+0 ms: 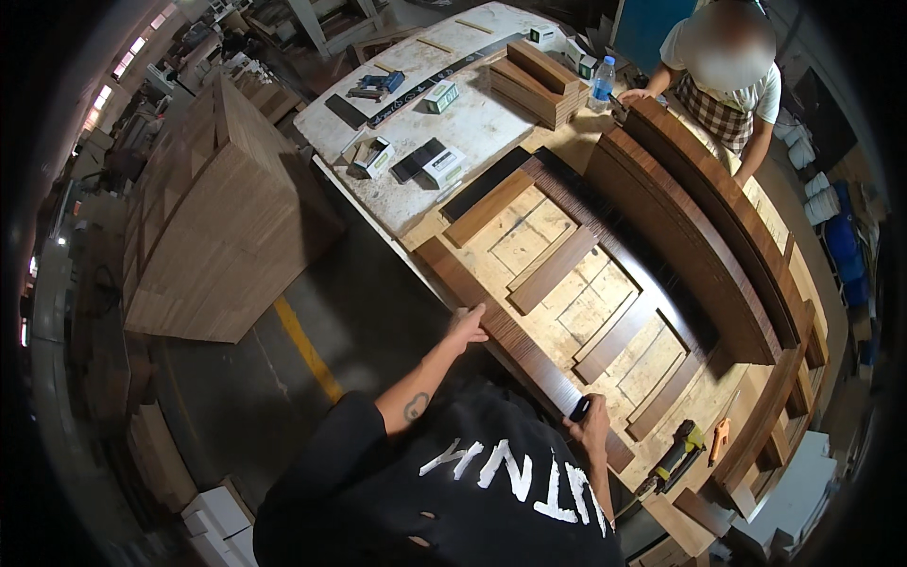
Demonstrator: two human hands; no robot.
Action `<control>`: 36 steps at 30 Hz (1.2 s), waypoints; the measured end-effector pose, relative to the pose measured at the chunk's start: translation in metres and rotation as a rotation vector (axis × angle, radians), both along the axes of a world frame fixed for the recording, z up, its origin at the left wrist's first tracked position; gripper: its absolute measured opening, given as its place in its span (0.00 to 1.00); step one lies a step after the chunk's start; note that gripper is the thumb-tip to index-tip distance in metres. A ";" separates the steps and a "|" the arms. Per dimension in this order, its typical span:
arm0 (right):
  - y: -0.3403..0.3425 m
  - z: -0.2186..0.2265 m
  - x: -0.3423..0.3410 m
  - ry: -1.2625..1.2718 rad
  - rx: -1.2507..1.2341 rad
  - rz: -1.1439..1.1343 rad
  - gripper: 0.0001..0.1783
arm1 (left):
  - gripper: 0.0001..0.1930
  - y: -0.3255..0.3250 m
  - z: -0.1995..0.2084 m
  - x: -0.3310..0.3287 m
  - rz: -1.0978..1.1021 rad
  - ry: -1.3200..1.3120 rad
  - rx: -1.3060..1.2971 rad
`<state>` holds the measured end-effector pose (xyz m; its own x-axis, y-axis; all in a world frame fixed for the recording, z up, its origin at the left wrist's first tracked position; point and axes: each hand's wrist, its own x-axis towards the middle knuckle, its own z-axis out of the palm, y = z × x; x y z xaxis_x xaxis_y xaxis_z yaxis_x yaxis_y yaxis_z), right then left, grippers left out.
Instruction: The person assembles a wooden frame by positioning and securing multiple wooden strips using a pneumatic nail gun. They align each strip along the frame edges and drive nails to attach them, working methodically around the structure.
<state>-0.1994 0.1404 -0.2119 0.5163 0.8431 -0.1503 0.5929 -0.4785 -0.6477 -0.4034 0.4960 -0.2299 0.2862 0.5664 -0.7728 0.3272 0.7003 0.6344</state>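
Observation:
A long dark-brown wooden board [515,342] lies along the near edge of the workbench. My left hand [465,328] is closed over the board's outer edge, left of its middle. Toward the board's right end, my right hand [592,427] grips a small black object [579,408] against the wood; its kind is not clear. Beyond the board, several short wooden crosspieces [553,269] lie spaced apart on the bench. A wide, shiny dark panel [628,248] runs along their far ends.
A green-and-black nail gun [678,454] and orange cutter [720,440] lie at right. Curved brown panels [690,222] stand beyond the frame, near a co-worker [723,76]. Small boxes [442,166], a blue nail gun [376,85] and a bottle [603,83] sit farther back. A large wooden cabinet [222,217] stands left.

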 end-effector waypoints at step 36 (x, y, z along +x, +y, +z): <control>-0.175 -0.020 -0.010 -0.159 -0.031 -0.981 0.36 | 0.35 -0.131 0.018 0.104 -1.454 0.011 1.383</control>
<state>-0.2096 -0.0350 -0.2315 0.9990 0.0291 -0.0336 0.0045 -0.8192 -0.5735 -0.2996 0.3646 -0.2120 0.9926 0.0612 -0.1046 0.0988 -0.9088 0.4055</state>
